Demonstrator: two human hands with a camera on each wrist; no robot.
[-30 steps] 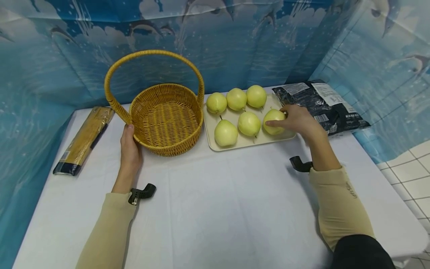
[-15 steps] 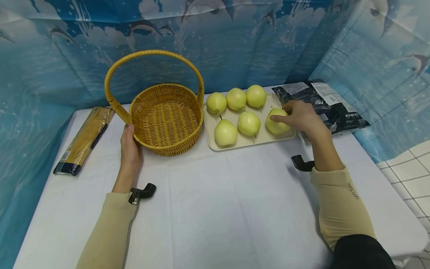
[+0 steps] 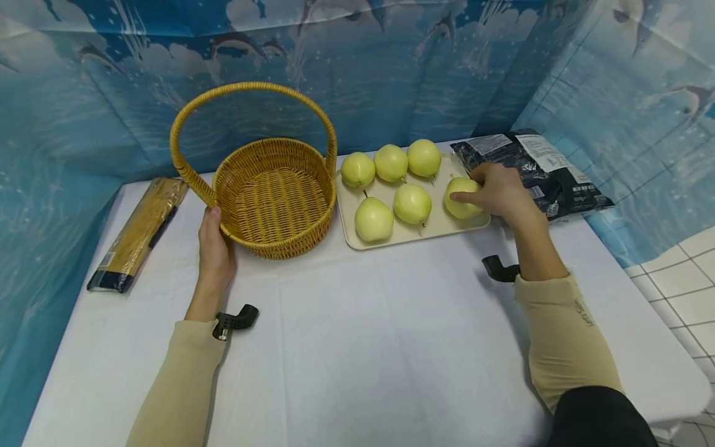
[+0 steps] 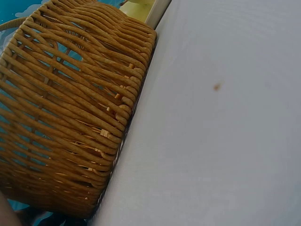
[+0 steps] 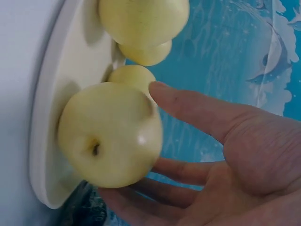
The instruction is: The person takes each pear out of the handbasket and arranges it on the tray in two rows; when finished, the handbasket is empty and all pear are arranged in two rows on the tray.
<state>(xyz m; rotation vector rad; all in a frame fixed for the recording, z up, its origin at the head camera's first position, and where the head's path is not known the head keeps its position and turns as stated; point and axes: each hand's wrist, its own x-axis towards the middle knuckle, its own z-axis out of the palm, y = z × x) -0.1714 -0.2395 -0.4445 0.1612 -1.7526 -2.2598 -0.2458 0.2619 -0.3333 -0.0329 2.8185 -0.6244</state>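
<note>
In the head view, my left hand [image 3: 216, 254] rests against the left side of a round wicker basket [image 3: 279, 245], its thumb side up by the foot of the tall handle. Some of that hand's fingers are hidden. The left wrist view shows the basket's woven wall [image 4: 80, 103] close up. My right hand [image 3: 501, 192] holds a yellow-green pear [image 3: 460, 197] at the right end of a cream tray [image 3: 357, 243]. In the right wrist view the thumb [image 5: 188, 106] lies at one side of this pear [image 5: 110, 136] and fingers at the other. The basket contains nothing.
Several other pears [image 3: 374, 220] lie on the tray in two rows. A black plastic package [image 3: 536, 167] with white labels lies behind the right hand. A long packet [image 3: 139, 233], apparently dry noodles, lies left of the basket. A dolphin-print curtain [image 3: 380, 81] hangs behind the white-covered table [image 3: 357, 347].
The right hand and its pear have shifted slightly to the right on the tray, away from the neighbouring pear. The left hand and basket have stayed in place.
</note>
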